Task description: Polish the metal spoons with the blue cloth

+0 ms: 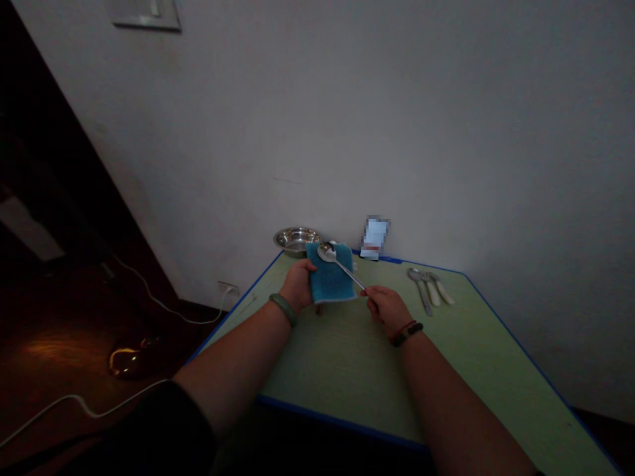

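**Steel spoon** [342, 266]: bowl lying against the top of the cloth, handle running down and right to the right hand, above the worktop [347, 370].

**Far left of spoon:** white cable [169, 311] on the dark floor, running up to a wall socket [227, 288]; switch plate [146, 13] high on the wall, up and left of spoon.

**Left of spoon:** left hand [297, 285], grip clamped on the teal cloth [337, 284] from its left edge, with a green bangle [284, 309] on the wrist.

**Behind spoon, left:** round steel basin [296, 240] at the far worktop edge, cloth corner overlapping it in view.

**Under spoon:** teal cloth, folded, held upright-ish, bottom edge just above the worktop, contact not clear.

**Behind spoon, right:** upright pixelated object [375, 237], too blurred to name.

**Right of spoon:** right hand [387, 309], grip together, pinching the end of the spoon handle; dark beaded band [407, 334] on the wrist.

**Far right of spoon:** spoon with steel handle [419, 287] and two cream-handled utensils [441, 289] side by side on the worktop, just beyond the right hand.
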### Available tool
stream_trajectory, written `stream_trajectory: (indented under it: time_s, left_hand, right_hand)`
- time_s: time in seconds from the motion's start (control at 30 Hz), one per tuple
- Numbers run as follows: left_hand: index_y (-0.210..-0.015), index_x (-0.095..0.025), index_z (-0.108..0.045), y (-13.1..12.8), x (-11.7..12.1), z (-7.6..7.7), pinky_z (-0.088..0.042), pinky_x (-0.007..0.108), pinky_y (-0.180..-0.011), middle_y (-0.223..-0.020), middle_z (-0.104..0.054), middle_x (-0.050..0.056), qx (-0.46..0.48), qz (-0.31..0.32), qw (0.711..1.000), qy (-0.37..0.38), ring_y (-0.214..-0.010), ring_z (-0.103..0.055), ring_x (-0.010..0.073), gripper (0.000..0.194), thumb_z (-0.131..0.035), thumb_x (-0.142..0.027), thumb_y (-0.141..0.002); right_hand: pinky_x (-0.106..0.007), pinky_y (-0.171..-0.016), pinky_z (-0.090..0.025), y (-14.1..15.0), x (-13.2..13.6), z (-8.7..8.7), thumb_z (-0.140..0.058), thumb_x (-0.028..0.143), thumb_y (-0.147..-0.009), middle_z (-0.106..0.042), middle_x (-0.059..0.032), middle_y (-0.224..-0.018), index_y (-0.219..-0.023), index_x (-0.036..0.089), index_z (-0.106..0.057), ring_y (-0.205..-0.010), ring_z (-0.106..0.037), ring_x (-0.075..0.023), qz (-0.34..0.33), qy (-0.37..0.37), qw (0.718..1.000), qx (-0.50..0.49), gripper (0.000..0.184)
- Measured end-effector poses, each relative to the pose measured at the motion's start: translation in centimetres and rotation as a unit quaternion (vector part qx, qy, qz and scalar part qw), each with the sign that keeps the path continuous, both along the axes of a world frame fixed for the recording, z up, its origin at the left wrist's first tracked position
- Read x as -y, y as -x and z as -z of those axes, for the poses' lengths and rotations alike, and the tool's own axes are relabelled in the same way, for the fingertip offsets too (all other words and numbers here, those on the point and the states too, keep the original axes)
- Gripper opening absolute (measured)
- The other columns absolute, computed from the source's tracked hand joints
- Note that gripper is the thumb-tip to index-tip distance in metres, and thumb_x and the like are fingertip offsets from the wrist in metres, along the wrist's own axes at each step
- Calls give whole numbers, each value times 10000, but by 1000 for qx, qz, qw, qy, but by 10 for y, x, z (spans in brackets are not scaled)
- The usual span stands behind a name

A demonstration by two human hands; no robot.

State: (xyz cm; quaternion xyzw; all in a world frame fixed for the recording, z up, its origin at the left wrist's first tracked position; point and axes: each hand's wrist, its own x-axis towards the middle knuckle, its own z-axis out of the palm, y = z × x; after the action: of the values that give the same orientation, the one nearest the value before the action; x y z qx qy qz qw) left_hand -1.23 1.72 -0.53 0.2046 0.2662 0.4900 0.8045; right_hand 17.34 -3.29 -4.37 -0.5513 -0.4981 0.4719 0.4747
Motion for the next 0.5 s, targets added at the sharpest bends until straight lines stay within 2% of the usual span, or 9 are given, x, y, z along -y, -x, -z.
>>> stream_trajectory:
  time_s: [0.23, 0.37, 0.5]
  left_hand:
    - [-980, -72, -587, 0, 1, -3, -496, 505, -743, -760, -690, 119, -8, -36, 999, 4, -793, -643, 325, 569, -420, -124, -439]
    - [-1014, -83, -578, 1, 1, -2, -484, 505, -767, -809, -691, 119, 9, -17, 999, -28, -808, -641, 322, 573, -430, -133, -463]
    - [-1029, -91, -575, 3, -1, 1, -478, 508, -775, -768, -689, 101, 2, -29, 999, -22, -800, -643, 315, 569, -433, -135, -480]
  right_hand:
    - [-206, -342, -186, -1, 0, 0, -504, 404, -679, -365, 85, -393, -717, 153, -562, -317, -288, -48, -8, 11, 1000, -8, 261]
    - [-207, -338, -170, -2, 0, 1, -514, 398, -675, -363, 87, -388, -713, 149, -565, -309, -279, -45, -20, 17, 1000, -13, 256]
    - [-206, -338, -160, -1, 0, 1, -517, 399, -670, -360, 89, -385, -713, 149, -563, -305, -266, -43, -31, 32, 999, -21, 258]
